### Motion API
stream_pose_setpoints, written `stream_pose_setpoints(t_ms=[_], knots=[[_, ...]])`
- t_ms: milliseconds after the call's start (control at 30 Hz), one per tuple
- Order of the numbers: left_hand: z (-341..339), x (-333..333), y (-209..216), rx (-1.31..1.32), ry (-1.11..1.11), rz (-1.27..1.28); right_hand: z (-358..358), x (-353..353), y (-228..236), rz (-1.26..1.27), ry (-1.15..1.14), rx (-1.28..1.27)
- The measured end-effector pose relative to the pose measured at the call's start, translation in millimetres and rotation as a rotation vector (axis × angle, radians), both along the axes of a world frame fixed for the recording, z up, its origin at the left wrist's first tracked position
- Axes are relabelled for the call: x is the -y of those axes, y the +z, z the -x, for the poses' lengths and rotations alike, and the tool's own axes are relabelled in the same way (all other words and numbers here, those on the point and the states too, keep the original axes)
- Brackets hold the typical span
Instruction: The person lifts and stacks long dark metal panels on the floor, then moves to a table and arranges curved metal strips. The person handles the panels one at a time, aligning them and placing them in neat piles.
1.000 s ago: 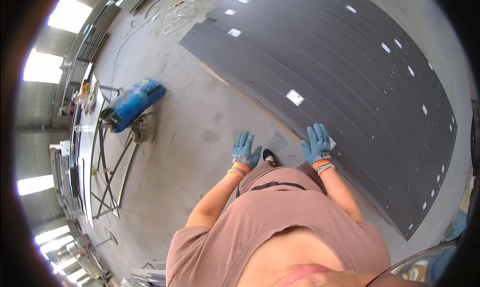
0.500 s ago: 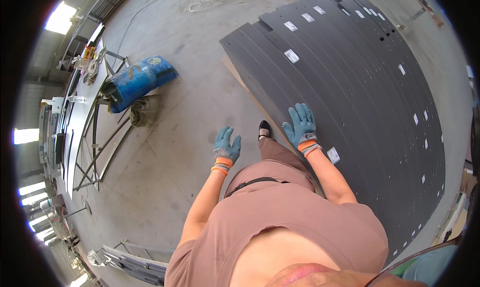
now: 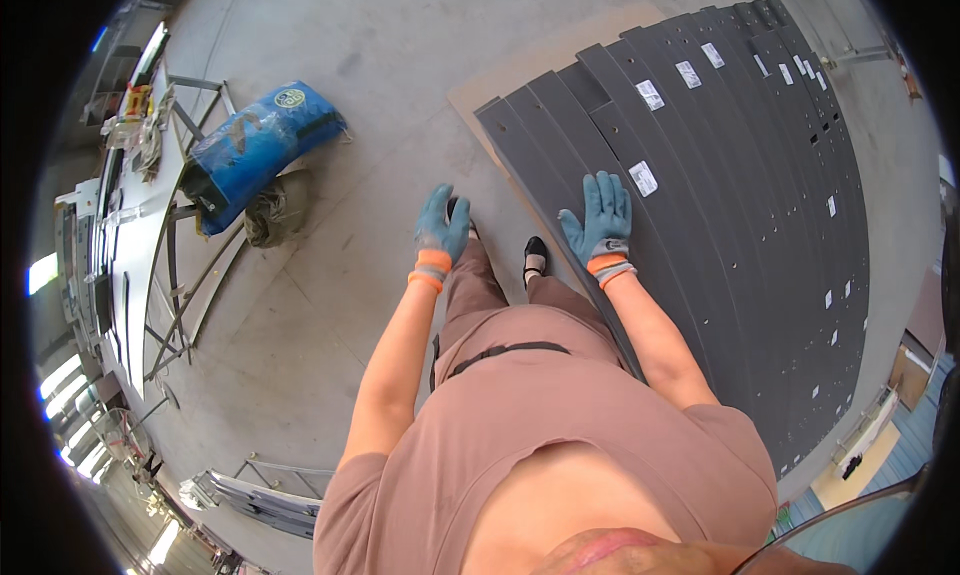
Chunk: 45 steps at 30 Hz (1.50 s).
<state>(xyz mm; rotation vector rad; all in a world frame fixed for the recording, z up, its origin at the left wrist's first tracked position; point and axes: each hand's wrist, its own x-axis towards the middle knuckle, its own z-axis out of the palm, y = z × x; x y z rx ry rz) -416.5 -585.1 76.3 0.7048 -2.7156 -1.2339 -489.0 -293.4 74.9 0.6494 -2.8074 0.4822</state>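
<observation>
My left hand (image 3: 440,229), in a blue-grey work glove with an orange cuff, hangs over the floor in front of me. Its fingers are outstretched and hold nothing. To the right, my right hand (image 3: 602,223) wears a matching glove and is spread flat, palm down, over the near edge of a big stack of dark grey panels (image 3: 740,235). Whether it rests on the top panel or hovers just above, I cannot tell. White labels (image 3: 643,179) and small holes dot the panels, which lie side by side in long strips.
Brown board (image 3: 560,60) sticks out beneath the panels' far end. At left, a blue bag (image 3: 265,145) leans on a metal-legged work table (image 3: 150,265) beside a dull bundle (image 3: 277,211). A rack of long bars (image 3: 262,500) stands at lower left. Concrete floor (image 3: 380,105) runs between table and stack.
The view has shifted, with more of the panels' far end and both feet now showing. My left hand has moved up and slightly left in the view; my right hand remains over the stack's edge.
</observation>
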Motion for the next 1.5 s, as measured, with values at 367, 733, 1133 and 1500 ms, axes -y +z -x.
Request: stream_pose_setpoints(t_ms=[367,733,1133,1500], knots=[[168.9,66.5,-33.1,0.099,-0.275,-0.155,45.7,69.4,8.1,-0.120,-0.124,0.064],[226.1,61.2,-39.1,0.056,-0.541,-0.282,91.4,123.5,7.6,-0.195,-0.245,0.086],[248.5,32.0,-53.4,0.058,-0.698,-0.331,113.9,127.2,-2.2,-0.252,-0.320,0.140],[245.8,24.8,-54.8,-0.024,-0.728,-0.272,110.7,127.0,-18.3,-0.252,-0.326,0.181]])
